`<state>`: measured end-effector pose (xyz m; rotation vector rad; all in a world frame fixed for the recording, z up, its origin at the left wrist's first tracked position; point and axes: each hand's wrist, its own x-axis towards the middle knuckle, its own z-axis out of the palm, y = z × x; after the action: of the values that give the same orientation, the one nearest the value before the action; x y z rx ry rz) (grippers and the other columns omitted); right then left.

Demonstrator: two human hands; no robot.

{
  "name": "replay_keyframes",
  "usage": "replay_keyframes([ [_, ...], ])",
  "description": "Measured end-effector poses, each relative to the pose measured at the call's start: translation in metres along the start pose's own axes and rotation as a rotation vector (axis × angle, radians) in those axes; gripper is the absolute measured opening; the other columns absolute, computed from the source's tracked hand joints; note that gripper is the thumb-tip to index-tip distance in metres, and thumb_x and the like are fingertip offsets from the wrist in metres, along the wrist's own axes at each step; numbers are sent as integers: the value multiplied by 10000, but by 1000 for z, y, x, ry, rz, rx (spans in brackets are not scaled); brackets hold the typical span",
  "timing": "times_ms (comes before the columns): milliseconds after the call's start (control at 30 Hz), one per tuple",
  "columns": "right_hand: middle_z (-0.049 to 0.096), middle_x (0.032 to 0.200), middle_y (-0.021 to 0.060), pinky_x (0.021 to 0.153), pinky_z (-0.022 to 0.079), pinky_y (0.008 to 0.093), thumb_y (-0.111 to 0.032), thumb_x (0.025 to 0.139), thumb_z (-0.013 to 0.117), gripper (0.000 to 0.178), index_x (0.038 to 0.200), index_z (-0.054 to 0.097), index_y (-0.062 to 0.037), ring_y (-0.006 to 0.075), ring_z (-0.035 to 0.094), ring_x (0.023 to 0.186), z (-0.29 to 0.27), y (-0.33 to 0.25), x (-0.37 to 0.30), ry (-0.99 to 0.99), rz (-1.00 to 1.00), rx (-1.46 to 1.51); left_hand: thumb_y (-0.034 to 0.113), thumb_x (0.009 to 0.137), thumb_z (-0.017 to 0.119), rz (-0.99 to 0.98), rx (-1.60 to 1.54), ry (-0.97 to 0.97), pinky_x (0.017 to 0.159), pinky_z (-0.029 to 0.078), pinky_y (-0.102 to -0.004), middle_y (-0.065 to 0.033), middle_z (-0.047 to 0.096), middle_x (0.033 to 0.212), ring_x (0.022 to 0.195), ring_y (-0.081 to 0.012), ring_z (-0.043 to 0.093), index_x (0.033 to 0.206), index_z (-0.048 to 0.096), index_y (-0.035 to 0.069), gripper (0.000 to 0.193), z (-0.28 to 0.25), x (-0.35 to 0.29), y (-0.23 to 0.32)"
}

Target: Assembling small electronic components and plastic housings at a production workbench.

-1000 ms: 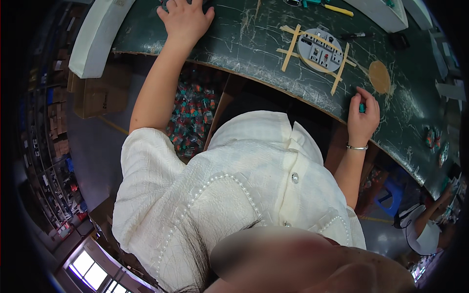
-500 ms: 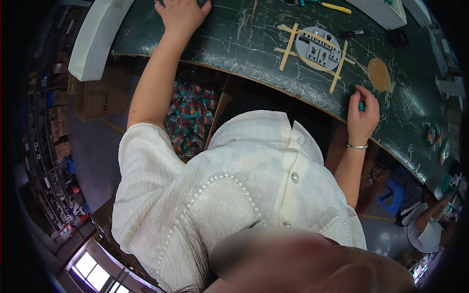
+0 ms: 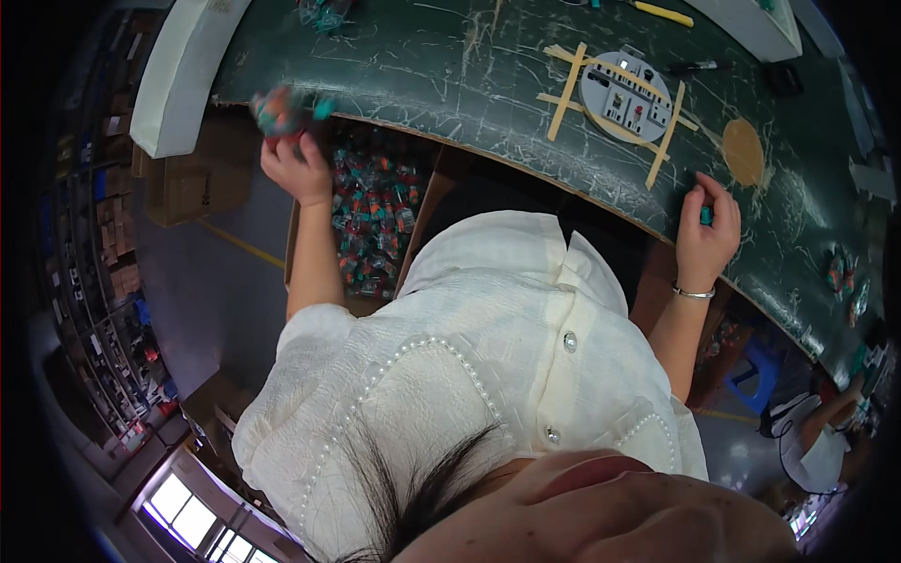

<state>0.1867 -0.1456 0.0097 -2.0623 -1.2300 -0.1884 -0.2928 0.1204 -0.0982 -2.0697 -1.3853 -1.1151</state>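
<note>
My left hand (image 3: pixel 298 171) is at the front left edge of the table, its fingers closed on a small clear bag of orange and teal parts (image 3: pixel 278 113), blurred by motion. Under the table beside that forearm stands an open box holding many similar bagged parts (image 3: pixel 375 211). My right hand (image 3: pixel 709 233) rests at the table's front edge on the right, fingers curled round a small teal piece (image 3: pixel 706 216), mostly hidden. Further in from it, a round grey fixture (image 3: pixel 615 117) with slots and small parts is fixed to the table with tan tape strips (image 3: pixel 567 92).
On the dark green table (image 3: pixel 441 84) lie a bagged teal part (image 3: pixel 324 13) at the far left, a yellow-handled tool (image 3: pixel 664 12), a black pen-like tool (image 3: pixel 694 68) and a tan oval patch (image 3: pixel 743 152). A white bin (image 3: pixel 178 84) borders the left end. Another person (image 3: pixel 815 441) sits at right.
My left hand has come back from the far part of the table to its front left edge, now holding the bagged parts. My right hand stays nearly in place.
</note>
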Motion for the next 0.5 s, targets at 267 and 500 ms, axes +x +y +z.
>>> replay_keyframes([
  [267, 651, 779, 64, 696, 488, 344, -64, 863, 676, 137, 990, 726, -59, 222, 610, 720, 2, -1, 3, 7, -39, 10, 477, 1023, 441, -1047, -346, -99, 1043, 415, -480, -258, 541, 1373, 1266, -424, 502, 1265, 534, -72, 607, 26, -175, -28],
  [500, 634, 769, 68, 695, 489, 351, -65, 859, 672, 132, 978, 727, -61, 232, 602, 714, 1, 4, -4, 10, -35, -55, 442, 996, 484, -2064, -648, -549, 996, 465, -520, -125, 575, 1347, 1231, -307, 548, 1398, 480, 20, 583, -4, -112, 38],
])
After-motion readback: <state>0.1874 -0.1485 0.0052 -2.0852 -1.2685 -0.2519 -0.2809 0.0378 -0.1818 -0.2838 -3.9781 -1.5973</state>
